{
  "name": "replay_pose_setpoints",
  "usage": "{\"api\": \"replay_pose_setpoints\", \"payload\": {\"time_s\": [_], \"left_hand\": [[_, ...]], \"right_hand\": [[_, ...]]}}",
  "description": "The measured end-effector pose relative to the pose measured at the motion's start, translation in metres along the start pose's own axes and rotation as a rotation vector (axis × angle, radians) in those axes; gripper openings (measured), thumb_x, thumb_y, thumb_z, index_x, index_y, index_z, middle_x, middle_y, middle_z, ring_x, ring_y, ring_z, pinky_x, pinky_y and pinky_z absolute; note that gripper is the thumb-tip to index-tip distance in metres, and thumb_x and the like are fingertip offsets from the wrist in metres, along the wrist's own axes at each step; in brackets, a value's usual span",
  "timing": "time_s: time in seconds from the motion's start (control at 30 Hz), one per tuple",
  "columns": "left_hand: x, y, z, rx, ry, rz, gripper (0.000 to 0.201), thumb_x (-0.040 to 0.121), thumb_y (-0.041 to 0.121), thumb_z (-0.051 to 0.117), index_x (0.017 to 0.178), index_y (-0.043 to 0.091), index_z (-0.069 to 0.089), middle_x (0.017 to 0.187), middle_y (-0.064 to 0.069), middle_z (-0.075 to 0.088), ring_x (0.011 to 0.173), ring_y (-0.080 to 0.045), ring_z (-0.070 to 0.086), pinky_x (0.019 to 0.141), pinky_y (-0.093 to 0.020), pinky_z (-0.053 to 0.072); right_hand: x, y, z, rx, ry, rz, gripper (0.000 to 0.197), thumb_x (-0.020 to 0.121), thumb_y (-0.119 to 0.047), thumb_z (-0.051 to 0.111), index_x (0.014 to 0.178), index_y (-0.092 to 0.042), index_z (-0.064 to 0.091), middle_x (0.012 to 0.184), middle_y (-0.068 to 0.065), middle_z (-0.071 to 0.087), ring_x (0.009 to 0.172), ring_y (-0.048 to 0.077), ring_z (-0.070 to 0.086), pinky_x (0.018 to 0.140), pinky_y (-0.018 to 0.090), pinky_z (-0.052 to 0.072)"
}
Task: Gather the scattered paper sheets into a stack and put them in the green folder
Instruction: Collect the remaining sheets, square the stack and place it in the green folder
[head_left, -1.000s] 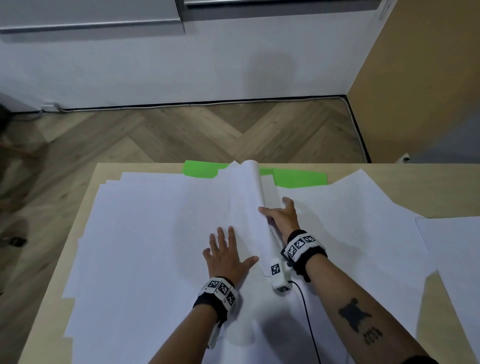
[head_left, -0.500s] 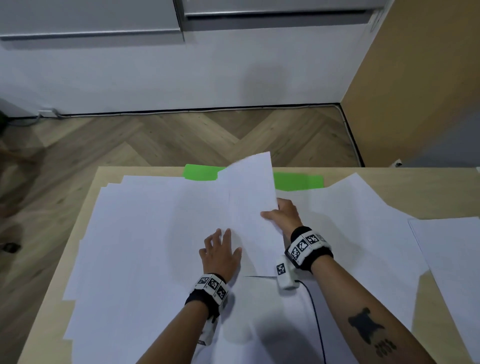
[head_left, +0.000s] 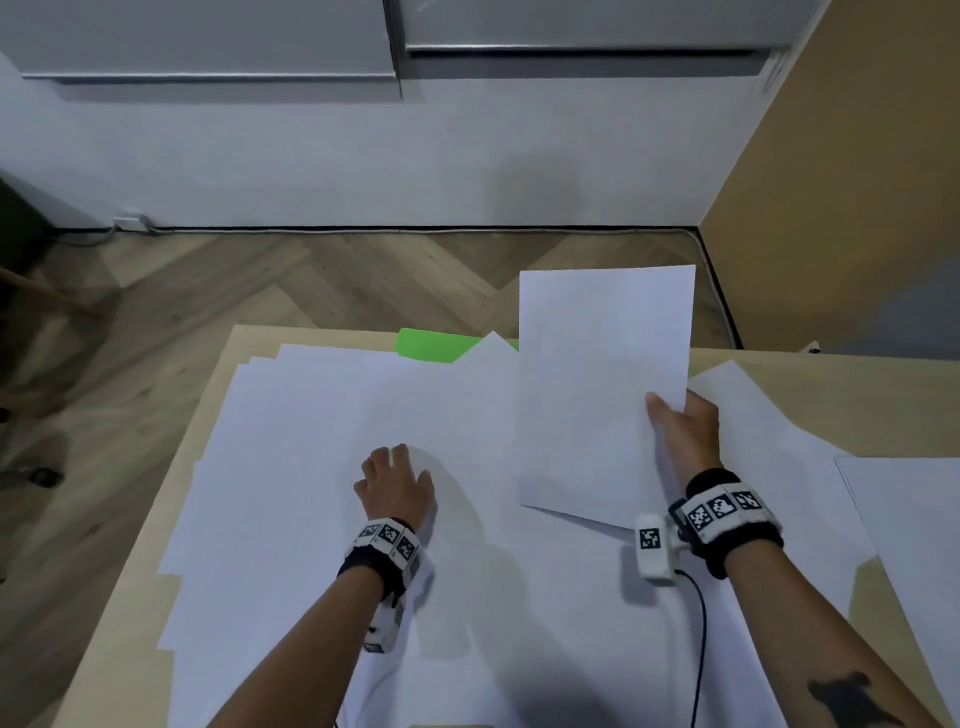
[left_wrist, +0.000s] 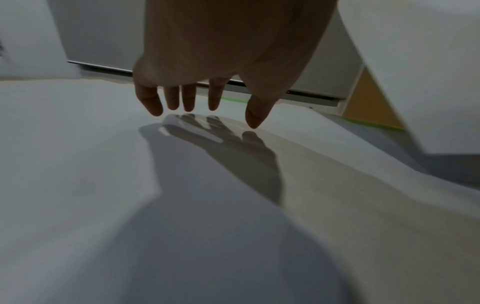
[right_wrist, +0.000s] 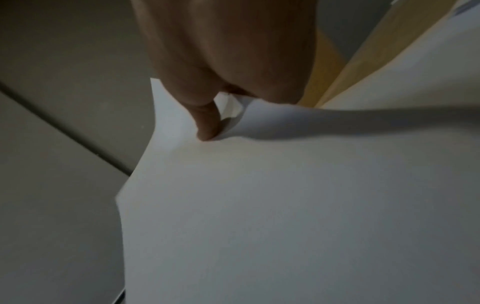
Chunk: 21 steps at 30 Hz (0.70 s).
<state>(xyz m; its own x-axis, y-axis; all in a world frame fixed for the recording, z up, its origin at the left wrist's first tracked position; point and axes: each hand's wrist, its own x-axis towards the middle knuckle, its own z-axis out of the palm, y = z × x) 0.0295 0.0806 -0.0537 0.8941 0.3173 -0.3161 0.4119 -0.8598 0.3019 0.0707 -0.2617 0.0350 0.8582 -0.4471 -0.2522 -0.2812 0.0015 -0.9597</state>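
White paper sheets lie spread and overlapping across most of the wooden table, plain and unmarked. The left hand hovers just over them at about 7 o'clock from the table's middle, palm down, fingers loosely spread and slightly bent, holding nothing; the left wrist view shows a gap between the fingertips and their shadow on the paper. At 3 o'clock from it, the right hand pinches the right edge of one lifted sheet, thumb on the near face and fingers behind; the sheet stands nearly upright, its lower edge above the pile. In the right wrist view the paper buckles beside the thumb.

Farther off, at 12 o'clock, the green folder lies flat at the table's far edge, mostly covered by sheets and partly hidden behind the lifted one; whether anything is inside it cannot be told. More sheets lie at 3 o'clock. Beyond the table are wooden floor and a white wall.
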Motion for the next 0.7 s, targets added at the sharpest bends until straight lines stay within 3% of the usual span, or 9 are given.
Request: {"api": "replay_pose_setpoints", "payload": {"time_s": [0.1,0.2,0.3,0.37,0.47,0.6,0.7], "left_hand": [[0.011,-0.028,-0.012,-0.032,-0.007,-0.172,0.066,0.087,0.048,0.057,0.14,0.014,0.035,0.148,-0.016,0.03,0.139,-0.035,0.023,0.108,-0.051,0.028],[0.017,-0.054,-0.021,-0.078,-0.025,-0.347,0.09,0.08,0.061,0.061,0.148,0.016,0.022,0.156,-0.017,0.016,0.144,-0.037,0.01,0.113,-0.056,0.02],[0.017,-0.068,-0.03,-0.065,-0.045,-0.419,0.107,0.075,0.069,0.063,0.151,0.015,0.013,0.158,-0.013,0.009,0.145,-0.037,0.008,0.112,-0.056,0.02],[0.015,-0.07,-0.033,-0.027,-0.009,-0.397,0.11,0.07,0.07,0.067,0.149,0.012,0.017,0.149,-0.016,0.023,0.138,-0.036,0.021,0.107,-0.052,0.028],[0.014,-0.071,-0.035,-0.021,0.06,-0.395,0.103,0.062,0.069,0.073,0.136,0.01,0.032,0.131,-0.016,0.037,0.125,-0.034,0.033,0.097,-0.048,0.035],[0.016,-0.072,-0.038,-0.108,0.042,-0.386,0.084,0.063,0.06,0.078,0.12,0.012,0.04,0.119,-0.011,0.049,0.117,-0.033,0.044,0.094,-0.046,0.035],[0.016,-0.07,-0.04,-0.105,0.008,-0.309,0.049,0.076,0.042,0.071,0.106,0.014,0.044,0.111,-0.008,0.058,0.105,-0.031,0.055,0.091,-0.043,0.038]], "right_hand": [[-0.009,0.006,0.007,0.049,-0.13,0.072,0.019,0.094,-0.015,0.064,0.111,-0.014,0.074,0.11,-0.001,0.077,0.104,0.022,0.072,0.094,0.043,0.056],[-0.018,0.033,0.024,0.035,-0.221,0.164,0.02,0.094,-0.016,0.068,0.111,-0.009,0.073,0.11,0.004,0.076,0.106,0.025,0.071,0.1,0.046,0.053],[-0.028,0.076,0.043,-0.111,-0.303,0.225,0.04,0.076,-0.035,0.079,0.107,-0.009,0.073,0.108,0.001,0.077,0.105,0.024,0.072,0.104,0.052,0.05],[-0.035,0.104,0.054,-0.208,-0.361,0.264,0.056,0.064,-0.047,0.078,0.108,-0.013,0.073,0.11,-0.003,0.076,0.105,0.021,0.071,0.104,0.052,0.051],[-0.054,0.123,0.068,-0.33,-0.415,0.302,0.055,0.066,-0.049,0.074,0.11,-0.017,0.073,0.11,-0.006,0.074,0.106,0.02,0.069,0.103,0.047,0.052],[-0.076,0.126,0.076,-0.369,-0.357,0.353,0.025,0.086,-0.023,0.073,0.109,-0.014,0.073,0.108,-0.002,0.073,0.105,0.023,0.067,0.102,0.042,0.051],[-0.083,0.128,0.075,-0.356,-0.293,0.382,0.025,0.087,-0.021,0.071,0.111,-0.013,0.072,0.11,0.0,0.072,0.105,0.024,0.067,0.102,0.043,0.051]]}}
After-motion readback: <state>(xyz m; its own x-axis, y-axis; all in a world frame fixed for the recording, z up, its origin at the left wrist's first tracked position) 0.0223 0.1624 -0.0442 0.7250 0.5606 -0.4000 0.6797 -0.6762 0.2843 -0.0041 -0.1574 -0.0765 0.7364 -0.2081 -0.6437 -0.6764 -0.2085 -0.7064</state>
